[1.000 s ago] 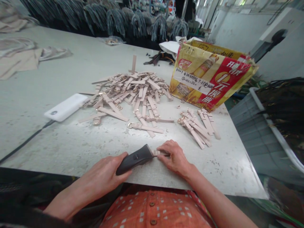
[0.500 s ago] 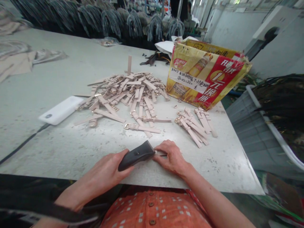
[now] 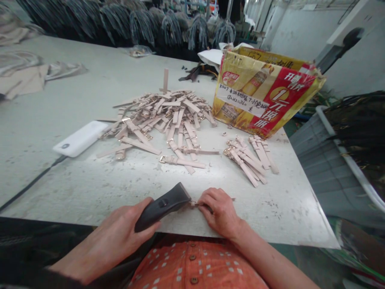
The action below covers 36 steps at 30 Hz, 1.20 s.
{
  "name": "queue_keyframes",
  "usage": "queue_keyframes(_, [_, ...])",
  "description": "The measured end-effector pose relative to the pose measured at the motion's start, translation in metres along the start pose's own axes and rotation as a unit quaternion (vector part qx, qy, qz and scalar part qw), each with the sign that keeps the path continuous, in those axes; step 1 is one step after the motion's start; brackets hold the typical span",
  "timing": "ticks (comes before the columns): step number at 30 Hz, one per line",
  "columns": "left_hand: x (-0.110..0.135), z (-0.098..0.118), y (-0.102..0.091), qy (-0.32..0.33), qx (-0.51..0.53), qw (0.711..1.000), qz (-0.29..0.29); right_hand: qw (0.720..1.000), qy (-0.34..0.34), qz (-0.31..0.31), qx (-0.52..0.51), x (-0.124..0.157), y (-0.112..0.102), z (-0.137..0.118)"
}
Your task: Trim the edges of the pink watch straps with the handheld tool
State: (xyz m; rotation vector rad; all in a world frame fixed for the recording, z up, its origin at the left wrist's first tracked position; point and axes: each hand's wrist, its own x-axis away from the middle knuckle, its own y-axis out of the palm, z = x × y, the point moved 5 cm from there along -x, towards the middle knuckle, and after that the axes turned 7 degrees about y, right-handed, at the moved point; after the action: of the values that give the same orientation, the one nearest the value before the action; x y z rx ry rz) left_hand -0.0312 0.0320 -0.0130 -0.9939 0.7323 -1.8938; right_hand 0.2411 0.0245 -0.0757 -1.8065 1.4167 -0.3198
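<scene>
My left hand [image 3: 128, 226] is wrapped round a black hair clipper [image 3: 162, 205], whose head points up and to the right. Its blade end is close to the buckle end of a small beige strap [image 3: 194, 204]; whether they touch I cannot tell. That strap is pinched low over the table by my right hand [image 3: 219, 209], and its tip sticks out beyond the knuckles. Ahead lies a large heap of beige buckled straps [image 3: 177, 108], with one strap [image 3: 182, 161] at its near edge. A smaller group of straps [image 3: 245, 160] rests to the right.
A yellow and red cardboard box [image 3: 264, 94] stands behind the small group. On the left is a white power bank [image 3: 80, 140] with a black cable. Beige fabric [image 3: 27, 76] covers the far left. A grey bin [image 3: 337, 156] stands past the table's right edge.
The clipper in my left hand has moved left and tilted more steeply. My right hand has shifted slightly down and right with the strap, whose buckle end now shows more.
</scene>
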Motion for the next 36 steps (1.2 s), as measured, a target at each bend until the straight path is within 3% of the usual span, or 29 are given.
queue_keyframes(5, [0.005, 0.005, 0.008, -0.004, -0.020, 0.997, -0.076, 0.999, -0.023, 0.022, -0.034, 0.007, -0.006, -0.001])
queue_keyframes(12, [0.015, 0.006, 0.002, 0.001, -0.040, 0.997, -0.069, 0.999, -0.046, -0.007, -0.006, 0.013, 0.003, -0.006])
queue_keyframes(17, [0.015, 0.010, 0.012, -0.001, -0.070, 0.989, -0.133, 0.999, -0.013, -0.004, -0.036, 0.017, 0.005, -0.004])
queue_keyframes(27, [0.012, 0.016, 0.021, 0.000, -0.050, 0.989, -0.139, 0.990, 0.031, -0.097, -0.097, -0.005, -0.001, 0.008])
queue_keyframes(32, [0.001, 0.036, 0.023, 0.027, -0.049, 0.990, -0.132, 0.987, 0.038, -0.098, -0.120, -0.006, -0.002, 0.010])
queue_keyframes(36, [-0.004, 0.037, 0.023, 0.029, -0.059, 0.990, -0.128, 0.987, 0.048, -0.095, -0.117, -0.003, -0.003, 0.014])
